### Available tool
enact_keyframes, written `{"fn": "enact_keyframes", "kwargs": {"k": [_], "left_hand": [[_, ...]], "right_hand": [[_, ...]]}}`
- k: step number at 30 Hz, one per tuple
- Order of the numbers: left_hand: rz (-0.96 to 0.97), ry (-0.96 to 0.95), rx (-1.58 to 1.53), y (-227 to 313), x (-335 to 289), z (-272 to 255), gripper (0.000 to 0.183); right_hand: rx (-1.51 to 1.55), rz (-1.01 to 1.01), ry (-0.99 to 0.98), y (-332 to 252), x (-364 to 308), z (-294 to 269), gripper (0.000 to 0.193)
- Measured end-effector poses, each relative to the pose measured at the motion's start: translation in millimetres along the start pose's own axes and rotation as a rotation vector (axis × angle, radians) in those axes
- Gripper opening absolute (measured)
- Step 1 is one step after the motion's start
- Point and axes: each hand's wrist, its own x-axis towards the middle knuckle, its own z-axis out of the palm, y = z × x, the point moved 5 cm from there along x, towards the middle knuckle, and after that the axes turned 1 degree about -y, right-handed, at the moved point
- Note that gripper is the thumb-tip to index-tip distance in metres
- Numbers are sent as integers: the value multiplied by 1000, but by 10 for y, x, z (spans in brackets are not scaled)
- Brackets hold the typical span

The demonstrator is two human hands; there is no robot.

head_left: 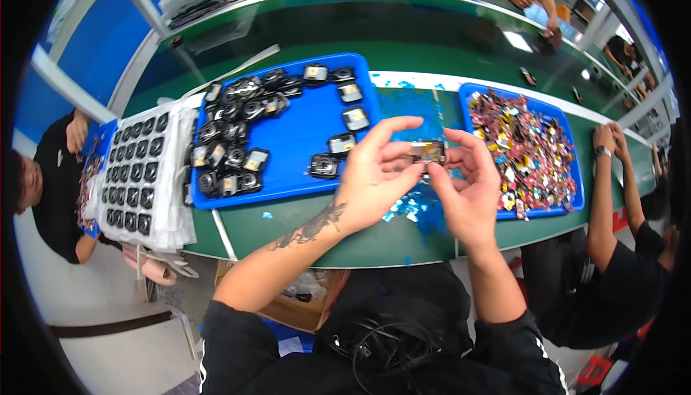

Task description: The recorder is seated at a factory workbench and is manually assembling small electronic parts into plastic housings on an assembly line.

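Note:
Between the fingertips of both hands is a small dark rectangular electronic part [430, 152] with a shiny, light-coloured face. My left hand [374, 175] pinches its left end between thumb and fingers. On the other side, my right hand [471, 186] closes thumb and fingertips on the right end. Left of the hands, a blue tray [291, 172] carries several square black housings [234, 132] with round lens-like centres, clustered mostly along its left side. To the right stands a second blue tray [568, 121], heaped with small pink, yellow and silver parts [522, 154].
Blue film scraps [410, 209] litter the green bench [317, 247] under my hands. A white blister tray [129, 179] of black housings stands at far left. Beyond runs a green conveyor belt [309, 28] bearing loose parts. Co-workers' arms [604, 186] are at right. A cardboard box [317, 301] sits below.

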Motion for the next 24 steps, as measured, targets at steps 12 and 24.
{"fn": "enact_keyframes", "kwargs": {"k": [12, 24], "left_hand": [[332, 175, 1517, 31, 97, -925, 28], [95, 232, 82, 93, 229, -648, 13]], "right_hand": [[-360, 213, -10, 888, 2531, 42, 46], [-179, -34, -480, 43, 1550, 421, 27]]}}
